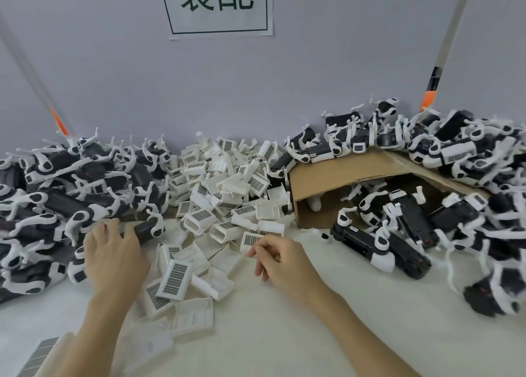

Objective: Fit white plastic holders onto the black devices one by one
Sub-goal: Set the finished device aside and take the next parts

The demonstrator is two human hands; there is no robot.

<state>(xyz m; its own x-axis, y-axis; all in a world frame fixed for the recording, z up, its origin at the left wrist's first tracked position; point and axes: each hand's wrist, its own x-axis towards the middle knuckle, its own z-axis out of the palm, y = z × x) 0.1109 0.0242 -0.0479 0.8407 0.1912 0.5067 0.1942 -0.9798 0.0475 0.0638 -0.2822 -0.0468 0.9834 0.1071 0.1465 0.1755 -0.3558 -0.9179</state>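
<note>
Head cam: L hand (113, 255) grips a black device (148, 228) at the edge of the left device pile (57, 188). R hand (281, 260) fingers curled, pinching a white holder (252, 240) at the near edge of the holder heap (225, 188), center of table (284, 334). Cardboard box (341, 171) on its side to the right w/ more devices around it.

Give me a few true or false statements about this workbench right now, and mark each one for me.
1. The left hand reaches to a black device at the left pile's edge. True.
2. The right hand carries a black device. False: it hovers over the white holders, fingers curled near one.
3. The holders lie heaped in the middle. True.
4. The cardboard box stands upright and closed. False: it lies tipped over, open, with devices inside.
</note>
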